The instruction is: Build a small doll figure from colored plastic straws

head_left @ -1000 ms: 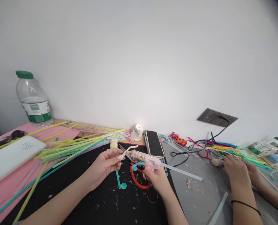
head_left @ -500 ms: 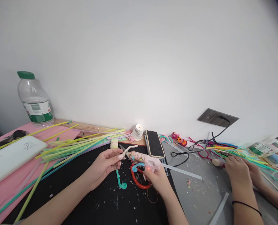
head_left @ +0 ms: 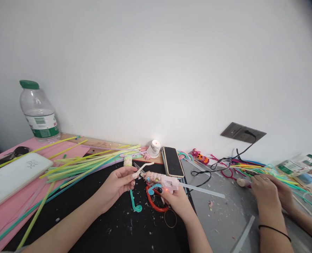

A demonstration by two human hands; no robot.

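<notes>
Between the fingertips of my left hand (head_left: 121, 181) is a short, bent cream pipe cleaner (head_left: 145, 165). My right hand (head_left: 175, 198) is wrapped round a pale pink hot glue gun (head_left: 170, 183) with a small red light lit. A clear glue stick (head_left: 201, 190) sticks out of its back end, and its nozzle points left, close to the cream piece. Red-handled scissors (head_left: 156, 205) lie beneath the gun, partly covered. Just below my left fingers rests a teal pipe cleaner (head_left: 136, 207) with a curled end.
Bundled pastel pipe cleaners (head_left: 84, 165) spread to the left, near a white power bank (head_left: 19, 177) and a large bottle (head_left: 40, 116). A phone (head_left: 173, 161) and a small white cup (head_left: 154, 149) stand behind. A co-worker's hands (head_left: 267, 193) work at right, beside a black cord (head_left: 205, 175).
The view has shifted very slightly. Both my hands keep nearly the same pose, with the cream pipe cleaner and the glue gun still close together.
</notes>
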